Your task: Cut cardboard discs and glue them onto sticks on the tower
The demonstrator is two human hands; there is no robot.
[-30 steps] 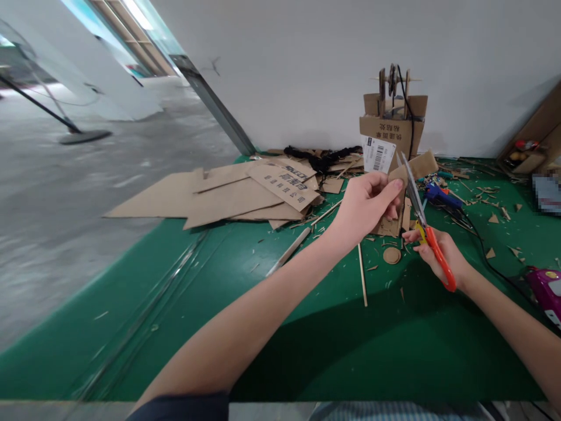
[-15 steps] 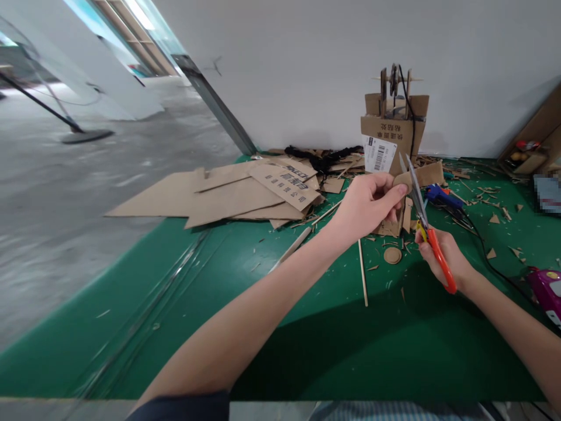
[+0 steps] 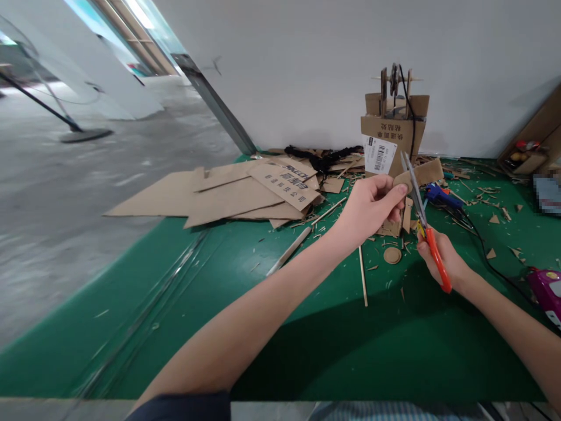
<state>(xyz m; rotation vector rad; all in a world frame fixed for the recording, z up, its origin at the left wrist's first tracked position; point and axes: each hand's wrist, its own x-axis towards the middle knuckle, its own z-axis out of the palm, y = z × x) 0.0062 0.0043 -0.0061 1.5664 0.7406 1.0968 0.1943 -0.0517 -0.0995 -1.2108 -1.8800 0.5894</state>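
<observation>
Between thumb and fingers, my left hand (image 3: 372,204) pinches the near end of a narrow cardboard strip (image 3: 428,172). My right hand (image 3: 440,257) is closed round the orange handles of a pair of scissors (image 3: 438,260). Their blades point up and away, and cross the strip just right of my left fingertips. Behind the hands stands a cardboard box (image 3: 392,126) with a shipping label and a wheel on an axle at its top. Below the hands lie small cardboard discs (image 3: 392,255) and a thin wooden stick (image 3: 363,278).
Flat cardboard sheets (image 3: 236,193) are piled at the left on the green table (image 3: 184,327). A blue glue gun (image 3: 443,197) with a black cord lies right of the scissors, among cardboard scraps. A purple tape measure (image 3: 547,290) is at the right edge. A white wall (image 3: 298,76) stands behind.
The scissor handles have swung slightly left and the blades look closer together on the strip. My left hand keeps its pinch almost in the same place.
</observation>
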